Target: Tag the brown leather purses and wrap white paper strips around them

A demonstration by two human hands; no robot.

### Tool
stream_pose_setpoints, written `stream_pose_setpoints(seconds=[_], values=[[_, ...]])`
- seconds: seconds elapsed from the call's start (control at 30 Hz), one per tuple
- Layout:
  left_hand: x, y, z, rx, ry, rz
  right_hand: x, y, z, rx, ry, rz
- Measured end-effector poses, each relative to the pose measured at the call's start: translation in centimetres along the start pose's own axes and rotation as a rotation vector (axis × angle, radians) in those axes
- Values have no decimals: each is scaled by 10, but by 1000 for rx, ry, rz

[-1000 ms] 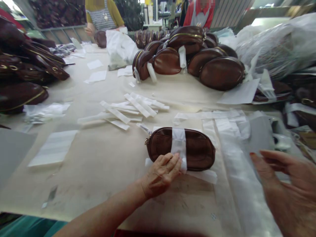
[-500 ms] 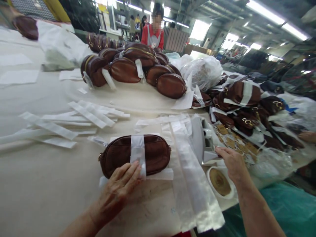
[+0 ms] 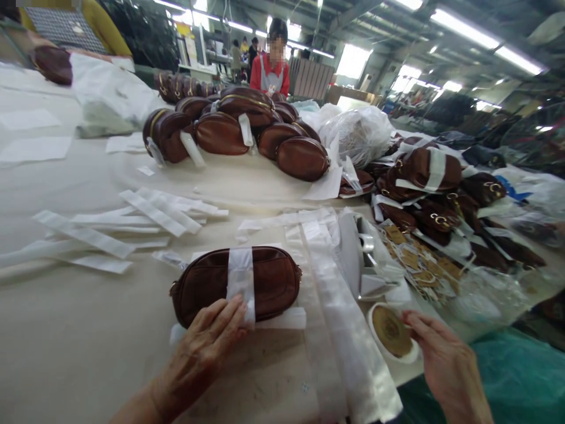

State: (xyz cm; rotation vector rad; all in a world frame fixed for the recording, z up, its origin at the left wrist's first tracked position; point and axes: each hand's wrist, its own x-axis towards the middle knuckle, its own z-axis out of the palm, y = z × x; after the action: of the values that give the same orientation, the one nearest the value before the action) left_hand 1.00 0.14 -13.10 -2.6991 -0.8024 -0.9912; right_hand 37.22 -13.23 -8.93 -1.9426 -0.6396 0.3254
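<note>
A dark brown oval zip bag (image 3: 198, 282) lies in front of me with a white strip (image 3: 241, 268) around its middle. My left hand (image 3: 214, 335) rests on the strip's near end at the bag's front edge, fingers stretched out flat and its thumb hidden. To the right, my right hand (image 3: 441, 347) is at the edge of a round roll with a brown centre and white rim (image 3: 391, 333). Its thumb and fingers are drawn together; what they pinch, if anything, is too small to make out. A tape dispenser (image 3: 353, 253) stands just beyond that hand.
Loose white strips (image 3: 95, 235) lie to the left. Long translucent sheets (image 3: 353, 347) run down beside the bag. Brown bags (image 3: 220, 132) are piled at the back, more (image 3: 435, 218) on the right near brown tags (image 3: 410, 259). A co-worker in red (image 3: 269, 73) stands behind.
The view has swung right. My right hand went to the tape dispenser, then came down towards me beside the round roll. My left hand has stayed on the strip and bag.
</note>
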Motion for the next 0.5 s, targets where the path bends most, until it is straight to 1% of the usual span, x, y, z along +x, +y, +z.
stream_pose_setpoints(seconds=[0.07, 0.1, 0.13, 0.17, 0.2, 0.3, 0.33, 0.37, 0.4, 0.43, 0.5], values=[[0, 0, 0, 4, 1, 3, 6, 7, 3, -41, -79, 97], [0, 0, -1, 2, -1, 4, 11, 9, 6, -88, -122, 102], [1, -1, -1, -1, -3, 6, 16, 10, 8, -152, -159, 75], [1, -1, -1, -5, -2, 11, 21, 10, 10, -236, -178, 21], [2, -1, -2, -7, 4, 15, 25, 10, 10, -337, -168, -51], [3, -2, -2, -6, 17, 16, 31, 6, 3, -651, -39, -305], [3, -2, -2, -4, 16, 13, 29, 4, -1, -733, -11, -378], [3, -2, -2, -2, 12, 8, 26, 1, -6, -794, -15, -437], [2, -2, -1, 1, 9, 4, 22, -3, -10, -828, -48, -488], [1, -2, -1, 6, 8, 0, 17, -8, -12, -837, -112, -543], [0, 0, -1, 16, 4, -4, 4, -20, -10, -772, -261, -660]])
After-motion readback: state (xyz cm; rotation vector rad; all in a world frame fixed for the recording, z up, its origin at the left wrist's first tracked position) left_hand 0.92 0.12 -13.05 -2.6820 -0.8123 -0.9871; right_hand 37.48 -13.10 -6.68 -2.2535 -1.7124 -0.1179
